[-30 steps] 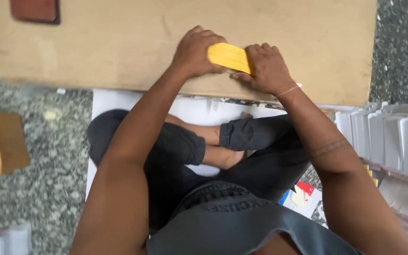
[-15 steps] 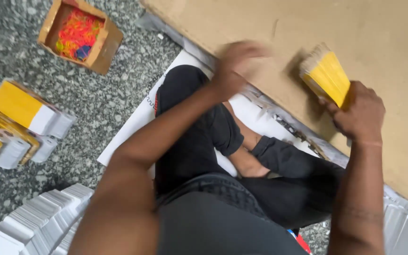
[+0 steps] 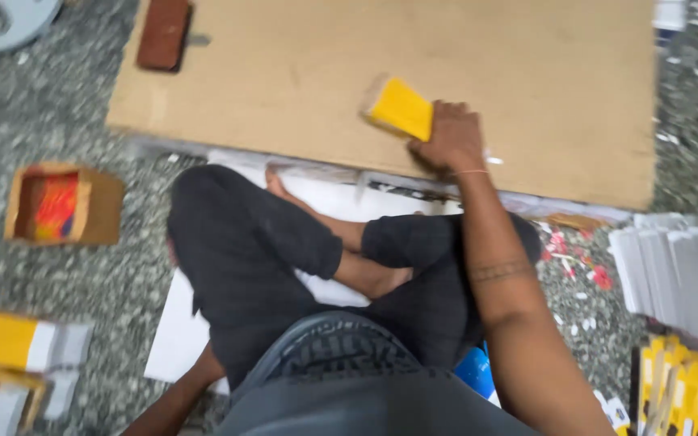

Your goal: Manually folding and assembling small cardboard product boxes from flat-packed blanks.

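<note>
My right hand [image 3: 446, 139] is closed around 1 yellow stack of flat cartons [image 3: 398, 107], pressing it on edge against the brown board [image 3: 284, 81] near its front edge. 1 second ago both hands squared that stack together; now the left hand has dropped away toward the floor at my left side, out of frame, so I cannot tell its state. I judge the stack is squared and being steadied. More yellow-and-white carton bundles [image 3: 26, 343] lie left on the floor.
</note>
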